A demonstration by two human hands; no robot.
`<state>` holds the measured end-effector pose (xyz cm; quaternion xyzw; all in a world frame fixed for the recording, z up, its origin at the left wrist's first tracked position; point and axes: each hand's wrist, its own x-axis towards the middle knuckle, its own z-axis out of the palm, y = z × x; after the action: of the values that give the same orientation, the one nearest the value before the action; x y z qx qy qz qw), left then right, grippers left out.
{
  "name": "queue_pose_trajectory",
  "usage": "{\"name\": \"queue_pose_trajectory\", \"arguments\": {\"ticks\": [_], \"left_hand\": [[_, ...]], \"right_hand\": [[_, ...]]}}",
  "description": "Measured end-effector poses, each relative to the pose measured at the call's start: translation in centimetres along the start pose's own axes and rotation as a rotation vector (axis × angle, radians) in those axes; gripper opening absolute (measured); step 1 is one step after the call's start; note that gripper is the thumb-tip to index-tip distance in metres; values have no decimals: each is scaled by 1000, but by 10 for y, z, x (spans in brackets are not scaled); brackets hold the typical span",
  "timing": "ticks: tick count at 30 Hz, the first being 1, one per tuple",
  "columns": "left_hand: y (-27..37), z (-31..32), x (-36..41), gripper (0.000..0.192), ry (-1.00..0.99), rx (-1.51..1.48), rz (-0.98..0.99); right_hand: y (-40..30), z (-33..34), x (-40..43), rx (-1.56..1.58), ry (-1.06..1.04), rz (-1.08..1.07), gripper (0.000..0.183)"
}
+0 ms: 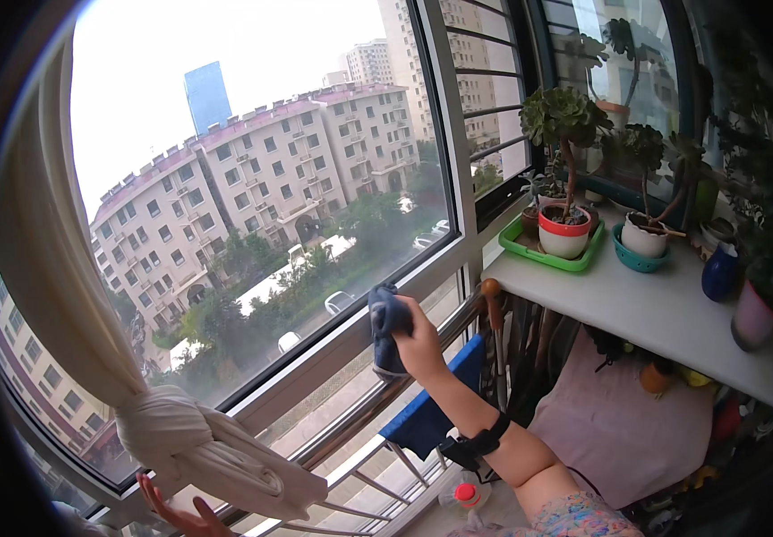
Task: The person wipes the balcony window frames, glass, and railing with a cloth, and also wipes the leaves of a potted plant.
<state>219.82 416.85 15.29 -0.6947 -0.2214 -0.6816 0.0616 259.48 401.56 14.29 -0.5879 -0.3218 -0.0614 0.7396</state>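
Observation:
My right hand grips a bunched dark blue cloth against the lower frame of a large window. Part of the cloth hangs below my fingers, over the metal handrail. At the lower left, my left hand has its fingers apart and holds nothing. It is just below a knotted cream curtain; whether it touches the fabric I cannot tell. The window glass rises above the cloth, with apartment blocks and trees outside.
On the right, a white shelf bears several potted succulents, one in a green tray. A blue cloth hangs over the railing. Below stands a bottle with a red cap. A wooden-knobbed stick leans by the shelf, near a pink cloth.

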Motion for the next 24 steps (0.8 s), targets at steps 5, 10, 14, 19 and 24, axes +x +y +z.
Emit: {"name": "queue_pose_trajectory", "arguments": {"ticks": [5,10,14,19,24], "left_hand": [[45,-31,21,54,-146,24,285],[19,-24,14,60,-166,118,152],[-17,-2,-19,51,82,73,123],[-77,78,-43,52,-123,61,-189],[-113,165,-68,52,-295,55,-322]], "right_hand": [[-21,-13,11,707,294,237,41],[-61,-71,109,257,521,-290,43],[-109,-107,206,-98,541,-555,38],[-111,-109,298,-468,463,-573,43],[-8,-107,304,-664,552,-537,59]]}}
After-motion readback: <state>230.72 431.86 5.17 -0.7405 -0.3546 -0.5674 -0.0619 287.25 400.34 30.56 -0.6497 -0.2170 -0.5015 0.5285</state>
